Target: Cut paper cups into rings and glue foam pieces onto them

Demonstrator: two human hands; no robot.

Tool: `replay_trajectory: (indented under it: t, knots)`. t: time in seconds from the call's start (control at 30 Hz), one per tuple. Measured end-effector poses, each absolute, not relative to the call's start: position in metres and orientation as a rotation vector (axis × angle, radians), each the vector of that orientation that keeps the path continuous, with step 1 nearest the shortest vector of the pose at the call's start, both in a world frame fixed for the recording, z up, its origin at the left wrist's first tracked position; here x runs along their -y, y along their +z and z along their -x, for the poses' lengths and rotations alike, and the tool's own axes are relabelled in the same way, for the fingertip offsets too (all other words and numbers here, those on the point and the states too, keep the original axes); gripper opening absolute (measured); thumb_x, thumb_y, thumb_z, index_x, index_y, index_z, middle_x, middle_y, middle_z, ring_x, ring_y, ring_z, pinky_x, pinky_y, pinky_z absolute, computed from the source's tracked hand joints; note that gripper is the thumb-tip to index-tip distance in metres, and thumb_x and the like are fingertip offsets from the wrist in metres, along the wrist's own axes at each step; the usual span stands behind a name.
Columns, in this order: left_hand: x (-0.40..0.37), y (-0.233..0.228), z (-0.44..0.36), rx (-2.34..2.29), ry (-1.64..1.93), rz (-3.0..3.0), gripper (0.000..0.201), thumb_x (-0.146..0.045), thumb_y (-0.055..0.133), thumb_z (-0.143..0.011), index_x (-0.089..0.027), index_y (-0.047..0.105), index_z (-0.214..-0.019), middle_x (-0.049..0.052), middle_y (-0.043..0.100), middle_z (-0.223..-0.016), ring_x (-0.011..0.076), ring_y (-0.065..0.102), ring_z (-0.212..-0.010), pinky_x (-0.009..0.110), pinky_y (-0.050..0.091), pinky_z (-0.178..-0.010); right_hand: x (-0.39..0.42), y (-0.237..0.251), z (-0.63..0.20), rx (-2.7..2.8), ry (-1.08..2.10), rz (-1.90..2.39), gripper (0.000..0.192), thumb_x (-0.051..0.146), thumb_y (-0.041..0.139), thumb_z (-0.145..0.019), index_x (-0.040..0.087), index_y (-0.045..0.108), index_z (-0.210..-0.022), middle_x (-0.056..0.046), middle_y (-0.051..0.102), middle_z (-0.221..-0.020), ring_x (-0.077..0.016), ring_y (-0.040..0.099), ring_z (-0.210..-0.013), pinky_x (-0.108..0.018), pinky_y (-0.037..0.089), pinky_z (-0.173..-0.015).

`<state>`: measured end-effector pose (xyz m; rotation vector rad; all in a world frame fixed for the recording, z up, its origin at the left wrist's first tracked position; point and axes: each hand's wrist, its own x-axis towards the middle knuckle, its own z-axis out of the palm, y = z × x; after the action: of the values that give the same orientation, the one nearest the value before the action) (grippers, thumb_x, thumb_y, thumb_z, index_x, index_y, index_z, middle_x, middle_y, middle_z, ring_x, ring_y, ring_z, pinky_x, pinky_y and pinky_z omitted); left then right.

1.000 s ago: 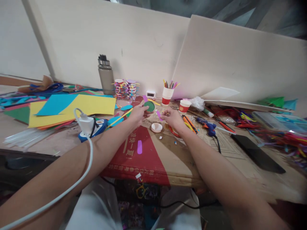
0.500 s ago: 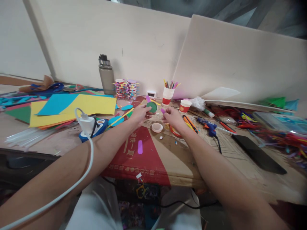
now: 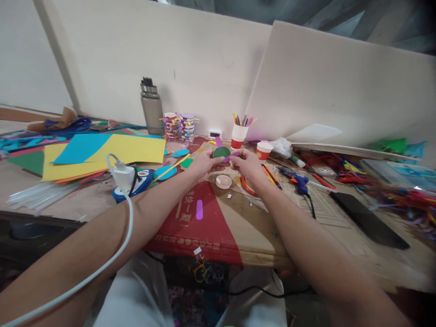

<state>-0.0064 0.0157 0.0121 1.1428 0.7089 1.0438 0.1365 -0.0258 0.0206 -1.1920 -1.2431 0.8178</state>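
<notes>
My left hand (image 3: 203, 164) holds a green paper disc (image 3: 221, 152) with a purple strip sticking up from its top edge. My right hand (image 3: 248, 165) pinches a second small purple strip (image 3: 232, 156) and presses it against the disc's right side. Both hands hover above a flattened red and brown cardboard sheet (image 3: 218, 222). A roll of tape (image 3: 224, 181) lies just below the hands, and a loose purple strip (image 3: 199, 210) lies on the red part of the cardboard.
Yellow and blue paper sheets (image 3: 112, 152) lie at left beside a white charger and cable (image 3: 122, 177). A grey bottle (image 3: 151, 109), stacks of finished discs (image 3: 179, 126), paper cups (image 3: 238, 135), a blue glue gun (image 3: 298, 181) and a black phone (image 3: 369, 220) surround the cardboard.
Both hands have come together: the right hand moved left with its purple strip until it met the green disc, and the left hand shifted the disc slightly right.
</notes>
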Motion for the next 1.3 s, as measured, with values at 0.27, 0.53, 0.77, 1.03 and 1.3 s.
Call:
replay_trajectory:
  t: [0.27, 0.53, 0.77, 1.03, 1.3]
  knots:
    - [-0.016, 0.016, 0.009, -0.759, 1.067, -1.001, 0.011, -0.009, 0.058, -0.084, -0.012, 0.061, -0.093, 0.008, 0.073, -0.084, 0.0172, 0.072, -0.071, 0.027, 0.053, -0.065, 0.028, 0.026, -0.138, 1.235, 0.748, 1.226, 0.007, 0.016, 0.055, -0.069, 0.019, 0.054, -0.076, 0.005, 0.059, -0.065, -0.009, 0.053, -0.058, -0.023, 0.046, -0.059]
    - [-0.019, 0.013, 0.007, -0.709, 1.141, -1.004, 0.008, -0.01, 0.063, -0.083, -0.013, 0.063, -0.09, 0.004, 0.07, -0.081, 0.0111, 0.065, -0.066, 0.025, 0.05, -0.067, 0.029, 0.019, -0.133, 1.304, 0.841, 1.325, 0.016, 0.015, 0.063, -0.073, 0.02, 0.05, -0.081, 0.007, 0.059, -0.059, -0.0091, 0.053, -0.053, -0.022, 0.041, -0.054]
    - [-0.019, 0.011, 0.006, -0.625, 1.107, -1.053, 0.013, -0.01, 0.071, -0.078, -0.013, 0.063, -0.089, 0.001, 0.067, -0.075, 0.0081, 0.061, -0.062, 0.023, 0.051, -0.066, 0.03, 0.02, -0.133, 1.307, 0.839, 1.394, 0.029, 0.016, 0.067, -0.073, 0.023, 0.042, -0.087, 0.008, 0.06, -0.059, -0.0105, 0.053, -0.051, -0.023, 0.039, -0.052]
    - [-0.015, 0.014, 0.004, -0.679, 1.12, -1.075, 0.019, -0.008, 0.076, -0.071, -0.01, 0.064, -0.086, 0.002, 0.068, -0.075, 0.008, 0.061, -0.063, 0.022, 0.051, -0.065, 0.03, 0.021, -0.132, 1.334, 0.819, 1.429, 0.03, 0.014, 0.066, -0.071, 0.022, 0.044, -0.09, 0.008, 0.06, -0.061, -0.0103, 0.053, -0.053, -0.023, 0.039, -0.054]
    - [-0.013, 0.016, 0.004, -0.712, 1.143, -1.078, 0.012, -0.005, 0.07, -0.075, -0.01, 0.063, -0.082, 0.002, 0.066, -0.073, 0.0081, 0.058, -0.059, 0.023, 0.05, -0.063, 0.026, 0.014, -0.134, 1.381, 0.733, 1.429, 0.02, 0.026, 0.067, -0.076, 0.021, 0.05, -0.085, 0.006, 0.06, -0.061, -0.0103, 0.052, -0.052, -0.023, 0.037, -0.053]
